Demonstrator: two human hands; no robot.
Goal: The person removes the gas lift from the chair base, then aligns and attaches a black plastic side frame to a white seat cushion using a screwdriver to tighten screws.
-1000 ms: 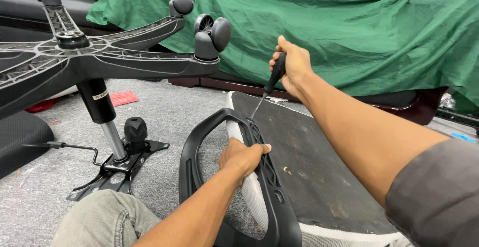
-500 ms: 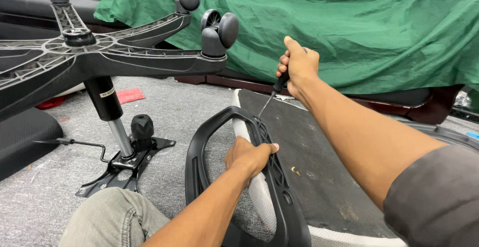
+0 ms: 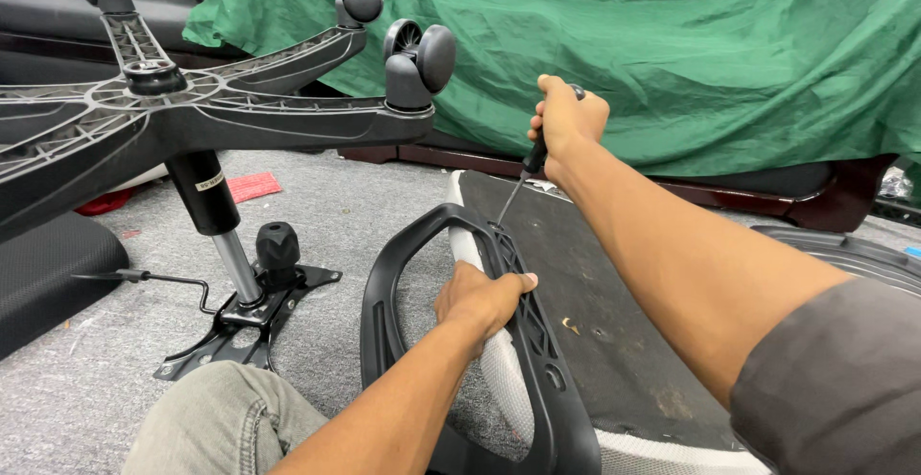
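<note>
Black armrest point(image 3: 523, 341) lies against the upturned seat underside point(image 3: 614, 331) on the floor; stiff plastic, likely light, best held at its bar. Left hand point(image 3: 480, 300) is closed round it. Right hand point(image 3: 566, 122) is fisted on a screwdriver point(image 3: 526, 170), tip at the bracket

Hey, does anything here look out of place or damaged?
Yes. The chair base lies tipped over, casters in the air. The seat underside shows scuffs and debris. The right hand drives a screwdriver into the armrest, which the left hand steadies.
</note>
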